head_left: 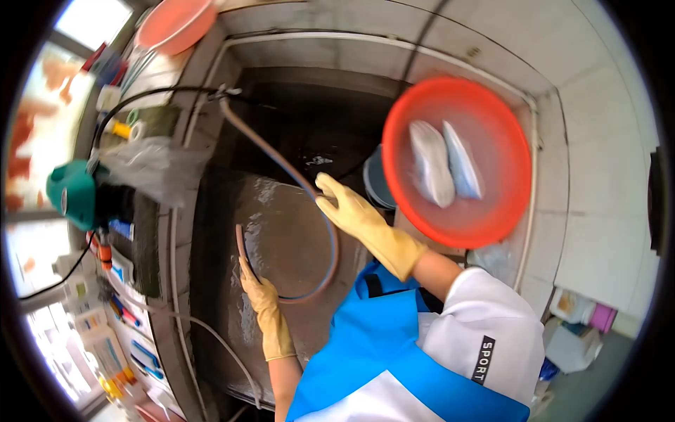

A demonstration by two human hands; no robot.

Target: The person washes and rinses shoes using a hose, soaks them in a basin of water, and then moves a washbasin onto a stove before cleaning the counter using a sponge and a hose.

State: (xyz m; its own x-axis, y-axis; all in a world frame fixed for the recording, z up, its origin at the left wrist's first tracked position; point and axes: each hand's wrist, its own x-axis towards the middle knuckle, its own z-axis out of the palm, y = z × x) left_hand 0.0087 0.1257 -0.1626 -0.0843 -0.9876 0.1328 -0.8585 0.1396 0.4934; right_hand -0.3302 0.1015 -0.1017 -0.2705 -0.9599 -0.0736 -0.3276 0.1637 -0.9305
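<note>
My left hand (261, 299), in a yellow rubber glove, is closed around a thin brown hose (266, 143) near its free end, which points up past the fingers. From a tap at the back of the sink the hose runs down and curves in a loop to that hand. My right hand (357, 219), gloved the same way, hovers beside the loop with thumb and fingers apart. Its fingertips are close to the hose; whether they touch it I cannot tell. Beneath both hands lies a wet, dark slab (288, 232) with streaks of water or suds.
A red basin (508, 169) at the right holds cloudy water and two pale shoes (432, 162). Partly under it stands a grey bucket (380, 176). Along the left ledge are a teal pump-like device (72, 193), a plastic bag (158, 169) and several brushes. Tiled walls enclose the sink.
</note>
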